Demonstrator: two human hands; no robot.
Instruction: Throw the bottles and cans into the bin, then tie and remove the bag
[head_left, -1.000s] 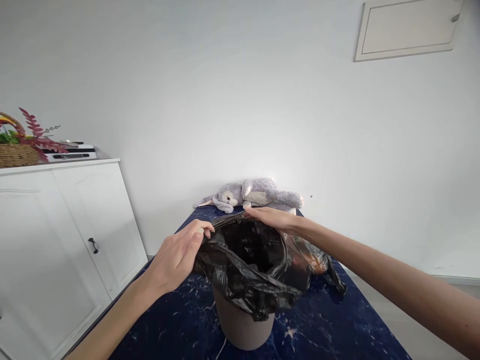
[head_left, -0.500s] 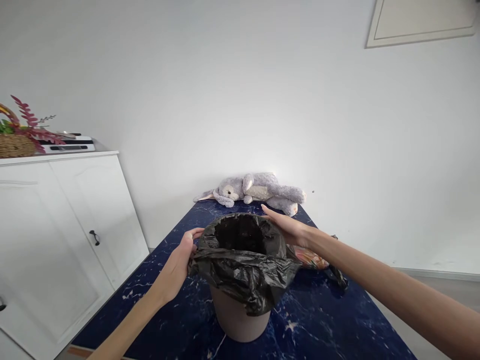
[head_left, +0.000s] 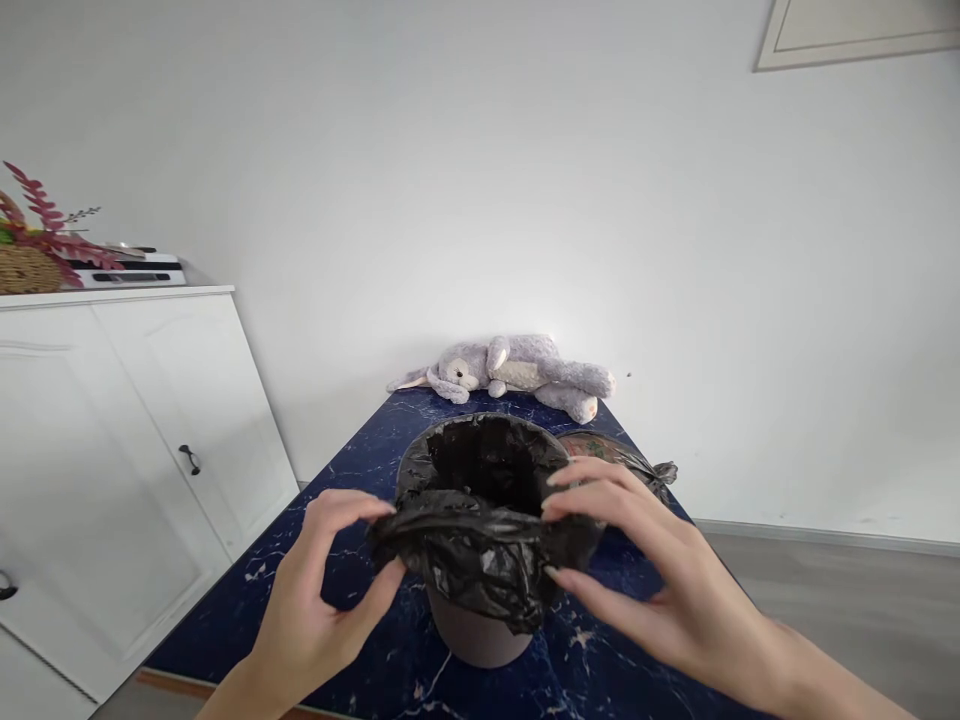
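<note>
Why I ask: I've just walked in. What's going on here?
A person's left hand and right hand hold the near part of a black bag between thumbs and fingers. The bag lines a gray bin upright on a blue table, its near side hanging over the outside. A knotted bag lies beyond to the right, and a plush rabbit at the far end.

Glossy, crinkled black plastic bag
</note>
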